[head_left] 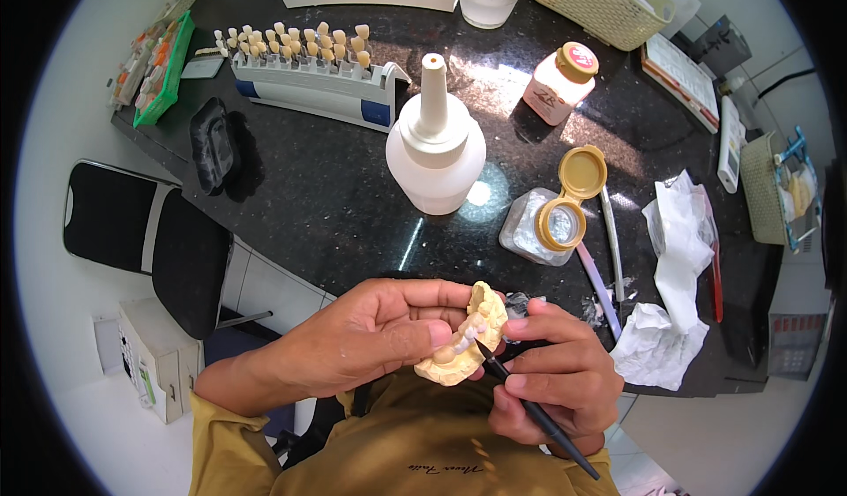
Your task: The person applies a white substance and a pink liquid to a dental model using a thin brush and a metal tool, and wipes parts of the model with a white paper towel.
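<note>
My left hand (366,328) grips a pale yellow plaster dental model (448,372) between thumb and fingers, just in front of the counter's near edge. Whitish teeth (468,332) stand out along the model's ridge. In my right hand (565,368) is a slim black brush (549,423), held like a pen. Its fine dark tip meets or nearly meets the whitish teeth; exact contact cannot be made out. The fingertips of my right hand lie close against the model's right side. Beyond the hands sits a clear jar (526,229) with its gold flip lid (583,172) raised.
A white nozzle bottle (437,156) stands mid-counter, near a tooth shade guide (309,94). Rightward lie a purple-handled tool (599,289), a grey stick (611,244) and crumpled tissue (662,346). Behind are a pink gold-capped bottle (558,90) and a glass (490,2). A black chair (185,258) is left.
</note>
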A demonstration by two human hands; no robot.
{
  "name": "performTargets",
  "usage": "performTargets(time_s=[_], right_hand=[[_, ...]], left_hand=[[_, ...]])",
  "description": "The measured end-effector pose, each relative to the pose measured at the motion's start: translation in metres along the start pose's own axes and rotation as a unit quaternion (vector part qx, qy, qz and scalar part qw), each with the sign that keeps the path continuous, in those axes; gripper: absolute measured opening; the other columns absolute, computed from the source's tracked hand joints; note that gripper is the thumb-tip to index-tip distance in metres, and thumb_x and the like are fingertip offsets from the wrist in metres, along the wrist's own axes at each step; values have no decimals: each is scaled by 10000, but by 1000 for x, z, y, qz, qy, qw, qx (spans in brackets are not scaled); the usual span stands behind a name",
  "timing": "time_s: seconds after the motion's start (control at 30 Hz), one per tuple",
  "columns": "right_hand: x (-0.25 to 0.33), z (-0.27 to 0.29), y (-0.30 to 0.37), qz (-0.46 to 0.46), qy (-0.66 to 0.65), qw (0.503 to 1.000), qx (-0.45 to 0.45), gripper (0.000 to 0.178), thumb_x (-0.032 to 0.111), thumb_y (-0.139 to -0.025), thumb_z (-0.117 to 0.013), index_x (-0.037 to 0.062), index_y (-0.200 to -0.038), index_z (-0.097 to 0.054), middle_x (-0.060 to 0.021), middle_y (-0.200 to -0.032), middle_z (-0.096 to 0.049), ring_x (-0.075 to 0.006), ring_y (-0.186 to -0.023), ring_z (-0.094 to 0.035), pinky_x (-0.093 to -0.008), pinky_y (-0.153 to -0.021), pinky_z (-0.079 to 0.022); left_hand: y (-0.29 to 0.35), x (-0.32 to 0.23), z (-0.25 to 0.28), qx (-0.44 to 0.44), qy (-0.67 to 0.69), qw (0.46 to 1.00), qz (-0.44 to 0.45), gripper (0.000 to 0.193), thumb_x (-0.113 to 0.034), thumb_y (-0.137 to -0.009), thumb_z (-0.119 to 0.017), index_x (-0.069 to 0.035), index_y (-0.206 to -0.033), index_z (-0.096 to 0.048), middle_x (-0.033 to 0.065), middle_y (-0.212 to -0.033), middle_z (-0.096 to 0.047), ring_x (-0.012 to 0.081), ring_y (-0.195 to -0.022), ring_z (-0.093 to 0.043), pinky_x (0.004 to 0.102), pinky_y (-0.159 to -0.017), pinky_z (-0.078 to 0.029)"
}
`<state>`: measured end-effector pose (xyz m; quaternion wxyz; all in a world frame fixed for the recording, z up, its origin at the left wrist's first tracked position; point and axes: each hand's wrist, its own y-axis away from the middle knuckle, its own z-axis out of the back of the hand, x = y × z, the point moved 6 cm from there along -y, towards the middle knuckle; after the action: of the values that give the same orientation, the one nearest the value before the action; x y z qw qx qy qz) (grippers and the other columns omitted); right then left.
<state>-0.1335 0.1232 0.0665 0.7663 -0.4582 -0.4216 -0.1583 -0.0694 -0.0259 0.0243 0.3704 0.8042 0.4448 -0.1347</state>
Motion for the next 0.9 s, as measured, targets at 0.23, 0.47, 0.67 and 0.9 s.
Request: performTargets(time_s=[0.23, 0.47, 0.67, 0.9], right_hand=[[0, -1, 0, 0, 8, 1000, 8, 248, 33, -683, -825, 54, -879, -674, -72, -799, -686, -310, -901, -717, -462, -878, -566], [0, 0, 0, -1, 2, 1000, 4, 238, 41, -691, -823, 50, -880, -677, -75, -802, -685, -309, -904, -716, -461, -872, -569], [-1, -2, -1, 0, 5, 1000, 14, 236, 42, -690, -824, 50, -878, -682, -75, -805, -686, -310, -905, -716, -459, -875, -568], [0, -1, -1, -3, 9, 1000, 18, 243, 50, -682, -829, 54, -880, -687, -72, -801, -682, -303, -909, -715, -459, -872, -569]], left_hand=[[0, -1, 0, 11, 4, 1000, 13, 599, -191, -984, -542, 123, -1436, -306, 211, -1444, -440, 262, -1259, -537, 411, -1026, -487], [0, -2, -2, 8, 10, 1000, 14, 564, -152, -993, -512, 127, -1435, -299, 224, -1479, -396, 279, -1265, -530, 426, -1024, -489], [0, -1, -1, 16, 44, 999, -3, 460, -120, -1010, -507, 102, -1390, -375, 168, -1282, -571, 190, -1116, -615, 303, -977, -495], [0, -1, -1, 10, 46, 999, 5, 459, -120, -1007, -519, 104, -1384, -382, 163, -1283, -571, 187, -1119, -613, 302, -987, -491]])
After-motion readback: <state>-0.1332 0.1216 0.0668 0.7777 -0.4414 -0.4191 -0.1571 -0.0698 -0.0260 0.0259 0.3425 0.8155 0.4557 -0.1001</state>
